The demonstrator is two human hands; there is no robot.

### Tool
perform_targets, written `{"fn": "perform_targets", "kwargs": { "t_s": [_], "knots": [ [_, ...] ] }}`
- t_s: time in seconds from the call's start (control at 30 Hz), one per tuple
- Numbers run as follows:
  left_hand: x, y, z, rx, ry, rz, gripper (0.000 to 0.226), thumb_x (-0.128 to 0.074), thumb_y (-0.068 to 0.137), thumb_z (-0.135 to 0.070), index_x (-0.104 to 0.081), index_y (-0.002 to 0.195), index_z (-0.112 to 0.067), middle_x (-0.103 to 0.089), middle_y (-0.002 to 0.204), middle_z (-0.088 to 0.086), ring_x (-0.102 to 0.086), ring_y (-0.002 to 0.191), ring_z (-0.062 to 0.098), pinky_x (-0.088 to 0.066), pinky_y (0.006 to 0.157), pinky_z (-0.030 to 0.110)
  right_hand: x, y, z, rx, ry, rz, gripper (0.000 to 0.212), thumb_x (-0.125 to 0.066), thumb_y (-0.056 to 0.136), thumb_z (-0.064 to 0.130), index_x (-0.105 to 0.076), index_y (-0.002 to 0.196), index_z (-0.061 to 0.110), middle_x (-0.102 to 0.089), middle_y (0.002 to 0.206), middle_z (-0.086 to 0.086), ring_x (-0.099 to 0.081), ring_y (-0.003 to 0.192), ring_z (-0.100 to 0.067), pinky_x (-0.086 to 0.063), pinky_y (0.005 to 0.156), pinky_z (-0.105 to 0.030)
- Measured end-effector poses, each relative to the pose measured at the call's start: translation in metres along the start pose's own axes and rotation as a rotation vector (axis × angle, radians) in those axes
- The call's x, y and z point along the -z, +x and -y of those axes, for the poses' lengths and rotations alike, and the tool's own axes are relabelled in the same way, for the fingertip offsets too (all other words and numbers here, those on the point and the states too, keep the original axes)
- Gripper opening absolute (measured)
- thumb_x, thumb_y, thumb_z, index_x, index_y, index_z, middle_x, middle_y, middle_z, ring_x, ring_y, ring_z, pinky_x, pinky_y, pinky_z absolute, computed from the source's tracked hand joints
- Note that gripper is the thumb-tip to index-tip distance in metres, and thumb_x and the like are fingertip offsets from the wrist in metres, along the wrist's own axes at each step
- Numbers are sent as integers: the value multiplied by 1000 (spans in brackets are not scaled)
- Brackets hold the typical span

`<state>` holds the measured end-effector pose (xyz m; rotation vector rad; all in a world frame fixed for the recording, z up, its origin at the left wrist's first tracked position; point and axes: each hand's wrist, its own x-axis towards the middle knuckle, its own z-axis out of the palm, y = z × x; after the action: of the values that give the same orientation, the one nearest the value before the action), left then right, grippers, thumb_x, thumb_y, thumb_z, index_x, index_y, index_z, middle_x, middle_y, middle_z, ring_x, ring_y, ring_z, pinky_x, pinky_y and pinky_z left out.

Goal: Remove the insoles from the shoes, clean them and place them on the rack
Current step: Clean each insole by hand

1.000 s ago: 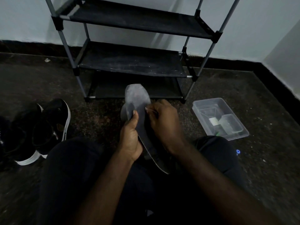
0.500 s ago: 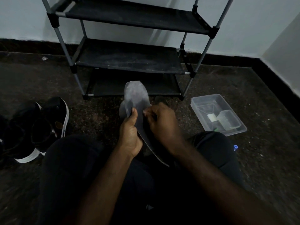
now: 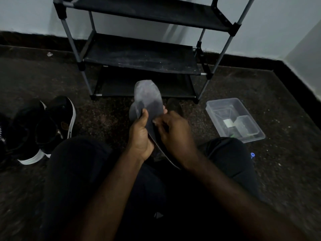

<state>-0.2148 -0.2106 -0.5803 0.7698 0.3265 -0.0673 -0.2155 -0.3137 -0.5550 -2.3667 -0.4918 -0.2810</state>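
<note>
A grey insole (image 3: pixel 147 96) stands toe-up in front of me, over my lap. My left hand (image 3: pixel 141 136) grips its left edge, thumb on its face. A second insole edge (image 3: pixel 132 113) shows behind it on the left. My right hand (image 3: pixel 173 131) has its fingers curled against the insole's right side; what it holds is hidden. Two black shoes with white soles (image 3: pixel 43 127) sit on the floor at the left. The black metal-framed shoe rack (image 3: pixel 142 58) stands against the wall ahead, its shelves bare.
A clear plastic box (image 3: pixel 234 119) with small items inside sits on the dark floor to the right. A dark rounded object (image 3: pixel 174 105) lies just beyond my right hand. My dark-trousered knees fill the lower view. A wall corner closes the right side.
My right hand has shifted slightly along the insole's face near my left thumb. The insole stays upright in my left hand.
</note>
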Motion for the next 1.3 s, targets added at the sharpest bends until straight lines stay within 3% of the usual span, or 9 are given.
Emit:
{"fn": "perform_targets", "kwargs": {
  "t_s": [0.3,0.43,0.6,0.7,0.77,0.87,1.0,1.13,1.3],
  "knots": [
    [-11,-7,9,15,-22,-44,40,-44,101,-30,-60,121,1,-70,111,14,-69,101,22,-56,90,31,4,29,-24,-103,61,-155,17,-62,91,18,-71,78,14,-65,73,4,-60,74,-12,-45,66,-26],
    [-4,-2,-1,-6,-44,-65,54,-45,98,-37,-53,132,4,-61,129,21,-59,120,29,-50,101,35,0,11,-16,-69,54,-65,11,-64,91,15,-72,84,11,-66,82,-1,-58,78,-10,-41,67,-13],
    [2,2,-9,45,-119,-46,56,-32,103,-40,-50,134,3,-57,135,18,-57,123,23,-53,91,26,-8,-27,-20,-65,127,50,6,-67,88,11,-73,88,13,-66,85,0,-61,79,-9,-49,73,-22],
    [2,3,-11,32,-102,-19,61,-31,102,-43,-48,137,4,-56,137,19,-55,126,24,-45,105,33,-4,-10,-20,-92,161,2,4,-68,87,13,-72,86,16,-66,85,4,-62,81,-8,-50,73,-23],
    [1,1,-12,24,-93,-4,59,-31,103,-43,-50,133,5,-59,133,19,-56,126,25,-42,107,36,-2,8,-17,-88,161,-52,5,-68,88,16,-72,86,13,-66,85,3,-62,81,-9,-48,73,-20],
    [0,0,-9,6,-98,1,49,-34,103,-39,-62,115,0,-71,110,14,-66,108,23,-54,89,32,-4,32,-14,-70,131,-81,9,-67,88,17,-72,86,10,-68,85,-1,-62,83,-11,-50,77,-25],
    [4,3,-15,-9,-126,5,55,-30,104,-40,-51,131,3,-58,133,19,-55,126,27,-42,108,37,-7,20,-5,-15,102,0,6,-67,88,10,-73,85,10,-67,86,-5,-56,78,-2,-38,71,-2],
    [4,3,-13,62,-155,37,65,-24,103,-45,-41,141,5,-49,142,21,-47,134,27,-44,102,34,-5,-10,-7,7,136,24,5,-70,85,10,-74,88,12,-67,85,-4,-61,79,-10,-48,73,-17],
    [-4,-4,-8,16,-100,36,59,-40,99,-42,-49,137,3,-58,134,20,-56,125,29,-47,104,38,6,24,-10,-59,123,-111,9,-69,88,17,-73,85,10,-69,83,-2,-63,80,-14,-51,75,-30]
  ]
}}
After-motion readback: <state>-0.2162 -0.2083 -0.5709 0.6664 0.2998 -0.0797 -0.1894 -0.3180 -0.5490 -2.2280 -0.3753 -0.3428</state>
